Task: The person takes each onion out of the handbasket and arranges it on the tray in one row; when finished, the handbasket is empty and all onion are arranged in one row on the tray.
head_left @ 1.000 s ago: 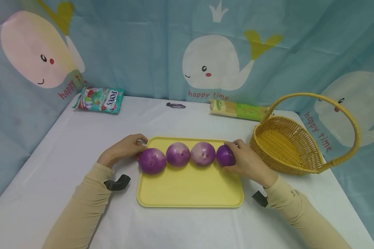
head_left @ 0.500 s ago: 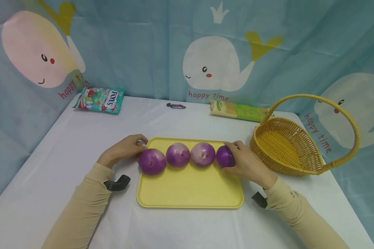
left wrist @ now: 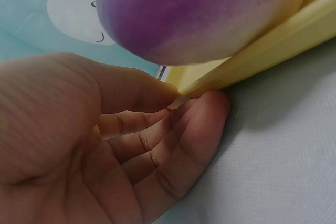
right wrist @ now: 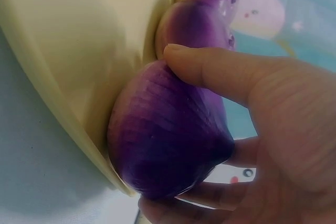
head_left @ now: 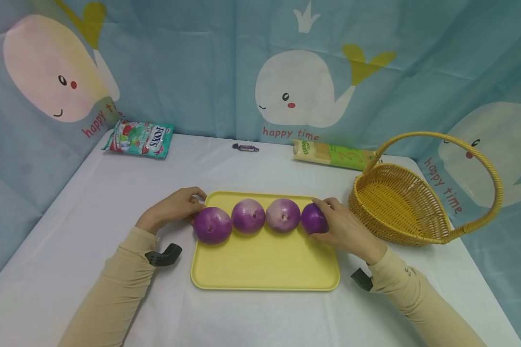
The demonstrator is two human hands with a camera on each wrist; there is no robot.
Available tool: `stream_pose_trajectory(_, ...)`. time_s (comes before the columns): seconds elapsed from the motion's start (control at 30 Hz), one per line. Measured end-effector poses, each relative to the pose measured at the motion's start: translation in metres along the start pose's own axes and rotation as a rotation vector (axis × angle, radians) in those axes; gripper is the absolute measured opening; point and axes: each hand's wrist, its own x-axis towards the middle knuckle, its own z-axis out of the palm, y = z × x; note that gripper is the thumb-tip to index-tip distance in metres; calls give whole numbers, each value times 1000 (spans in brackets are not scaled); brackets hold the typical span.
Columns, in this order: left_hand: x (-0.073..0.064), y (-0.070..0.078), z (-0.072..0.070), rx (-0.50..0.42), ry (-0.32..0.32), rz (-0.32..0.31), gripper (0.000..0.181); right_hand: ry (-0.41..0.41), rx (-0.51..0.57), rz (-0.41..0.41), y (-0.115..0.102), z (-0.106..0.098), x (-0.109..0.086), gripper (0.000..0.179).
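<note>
Across the far half of a yellow tray (head_left: 265, 265) runs a row of purple rounds. My left hand (head_left: 178, 208) pinches the tray's left rim, thumb above and fingers below in the left wrist view. Close by that thumb sits a smooth purple-and-white ball-shaped piece (head_left: 212, 225). Two similar pieces, one (head_left: 248, 216) left of the other (head_left: 283, 215), fill the middle of the row. At the right end is a dark purple onion (right wrist: 163, 135), ridged and pointed. My right hand (head_left: 345, 226) grips it between thumb and fingers; some fingertips are hidden behind it.
A yellow wicker basket (head_left: 399, 236) with a tall handle stands right of the tray. Along the back lie a green FOX'S candy bag (head_left: 139, 140), a small wrapped candy (head_left: 245, 148) and a long green-and-tan packet (head_left: 334, 154). A blue curtain (head_left: 191, 72) hangs behind the white table.
</note>
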Motion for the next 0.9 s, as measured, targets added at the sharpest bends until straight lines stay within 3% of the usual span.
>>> stream_pose_trajectory(0.9,4,-4,2,30,12,1,41,-4,14,10,1,4,0,91)
